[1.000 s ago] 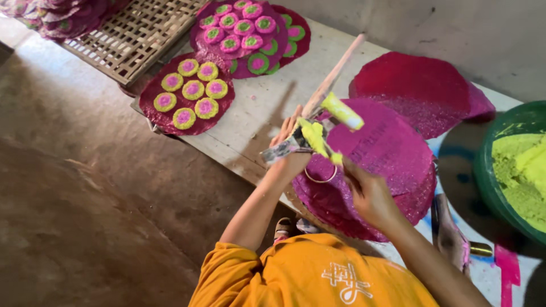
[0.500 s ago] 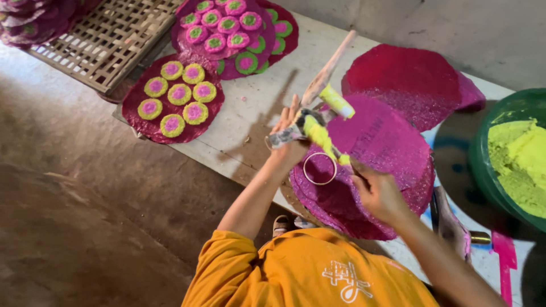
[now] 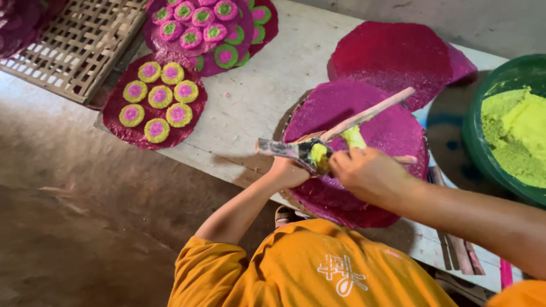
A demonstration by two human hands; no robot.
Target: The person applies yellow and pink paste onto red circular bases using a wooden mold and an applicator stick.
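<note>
The left hand (image 3: pixel 287 170) grips a flat scraper (image 3: pixel 296 150) loaded with yellow-green paste (image 3: pixel 318 153). The right hand (image 3: pixel 367 173) closes on a wooden stick (image 3: pixel 369 113), wiping it above the purple disc (image 3: pixel 364 113). The green bowl (image 3: pixel 478 148) sits at three o'clock.

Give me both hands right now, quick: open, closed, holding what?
Left hand: closed on a flat paste-smeared tool with yellow-green paste on it.
Right hand: closed above the magenta disc, by the long wooden stick; what it holds cannot be told.

Seven yellow-ringed cakes (image 3: pixel 156 94), two hands (image 3: pixel 369 170), one green bowl (image 3: pixel 475 108).
</note>
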